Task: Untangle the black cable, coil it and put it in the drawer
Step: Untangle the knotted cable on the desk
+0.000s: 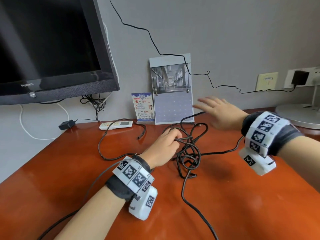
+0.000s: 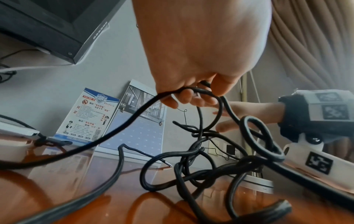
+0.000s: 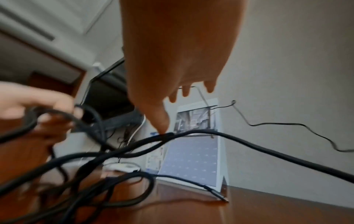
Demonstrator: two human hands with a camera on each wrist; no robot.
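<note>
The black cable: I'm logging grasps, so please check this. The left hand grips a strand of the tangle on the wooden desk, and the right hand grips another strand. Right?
Only the right hand is wrong. In the head view the right hand is open, fingers spread above the black cable, gripping nothing. The left hand does grip a strand, with the tangle on the wooden desk.

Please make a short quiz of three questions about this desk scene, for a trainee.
1. True or false: the right hand grips the black cable.
2. Which hand holds a cable strand? A) left hand B) right hand C) neither
3. Fill in: the white remote control lies on the desk below the ____.

Key: 1 false; 2 A; 3 television.
</note>
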